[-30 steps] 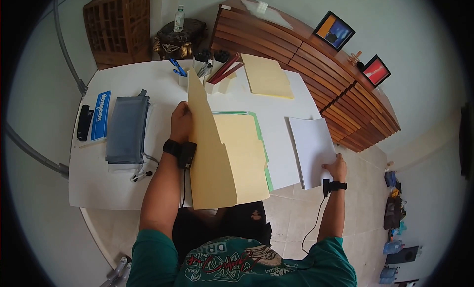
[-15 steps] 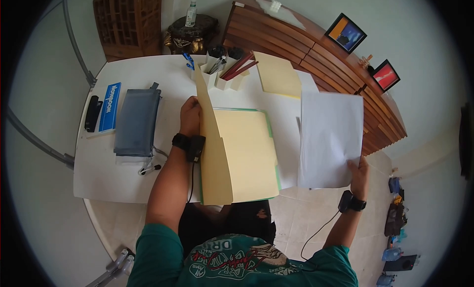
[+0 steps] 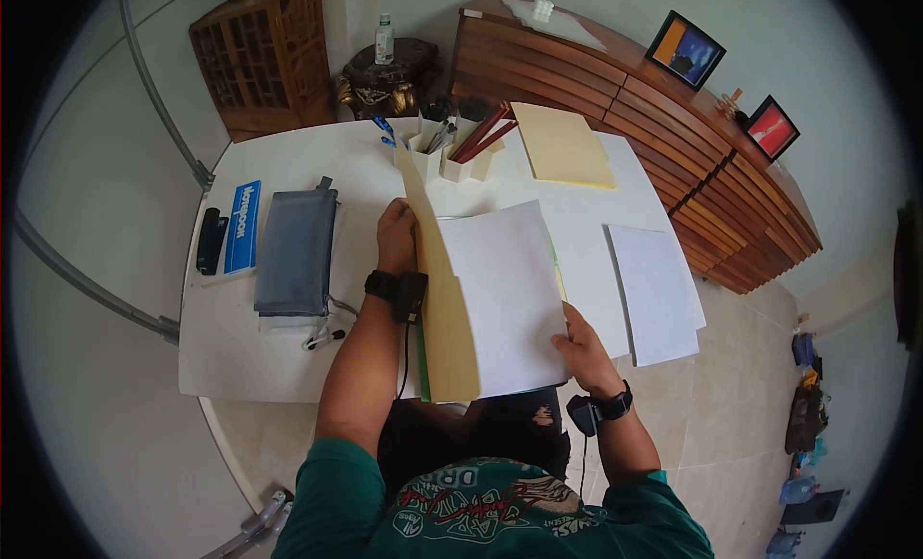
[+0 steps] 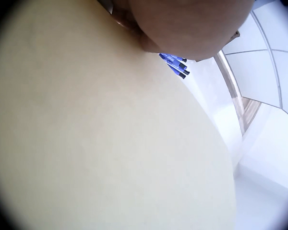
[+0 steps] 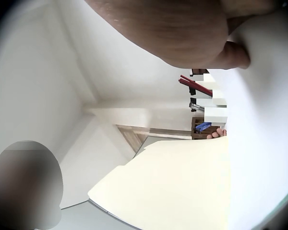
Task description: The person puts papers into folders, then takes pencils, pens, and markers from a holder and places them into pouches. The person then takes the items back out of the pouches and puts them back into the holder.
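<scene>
In the head view my left hand (image 3: 396,237) holds up the cover of an open manila folder (image 3: 444,309), its fingers at the cover's far edge. That cover (image 4: 110,139) fills most of the left wrist view. My right hand (image 3: 588,355) pinches a white sheet of paper (image 3: 505,290) at its right edge, thumb on top. The paper lies over the folder's inner side, right beside the raised cover. A green folder (image 3: 423,372) peeks out beneath. In the right wrist view, the right thumb (image 5: 235,56) presses on the paper (image 5: 271,105).
A stack of white paper (image 3: 654,295) lies at the table's right edge. Manila folders (image 3: 567,146) and pen holders (image 3: 466,167) stand toward the back. On the left are a grey zip pouch (image 3: 293,251), a blue notebook (image 3: 242,227) and a black stapler (image 3: 210,242).
My right hand has picked up paper from the right-hand stack and brought it left, over the open folder. My left hand keeps holding the cover up.
</scene>
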{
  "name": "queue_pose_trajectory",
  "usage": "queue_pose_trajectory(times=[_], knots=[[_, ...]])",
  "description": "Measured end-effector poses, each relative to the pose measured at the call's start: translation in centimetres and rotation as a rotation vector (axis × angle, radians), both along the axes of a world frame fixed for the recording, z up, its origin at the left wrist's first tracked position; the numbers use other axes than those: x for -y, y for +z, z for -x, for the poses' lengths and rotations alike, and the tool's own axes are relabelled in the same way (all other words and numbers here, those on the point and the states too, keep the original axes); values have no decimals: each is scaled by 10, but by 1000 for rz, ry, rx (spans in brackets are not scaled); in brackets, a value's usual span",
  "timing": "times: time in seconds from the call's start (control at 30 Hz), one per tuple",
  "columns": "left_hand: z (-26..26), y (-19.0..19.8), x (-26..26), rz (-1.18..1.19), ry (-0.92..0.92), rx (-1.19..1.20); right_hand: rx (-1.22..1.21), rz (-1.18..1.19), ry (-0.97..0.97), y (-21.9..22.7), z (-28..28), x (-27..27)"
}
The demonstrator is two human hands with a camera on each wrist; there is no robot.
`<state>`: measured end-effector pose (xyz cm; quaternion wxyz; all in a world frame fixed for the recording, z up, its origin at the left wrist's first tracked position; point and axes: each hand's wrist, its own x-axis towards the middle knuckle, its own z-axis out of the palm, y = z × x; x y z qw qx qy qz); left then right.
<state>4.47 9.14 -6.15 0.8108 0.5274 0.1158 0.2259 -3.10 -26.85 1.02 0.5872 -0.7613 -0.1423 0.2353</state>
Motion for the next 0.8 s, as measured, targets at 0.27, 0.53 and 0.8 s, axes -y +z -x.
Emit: queue_pose_trajectory(times=[0.27, 0.53, 0.8], knots=[[11, 13, 28, -870, 171, 9, 293, -4, 166, -30, -3, -4], [18, 28, 36, -1161, 90, -79, 932, 228, -167, 41, 22, 10], [17, 25, 36, -1142, 118, -35, 719, 307, 709, 53, 6, 3]])
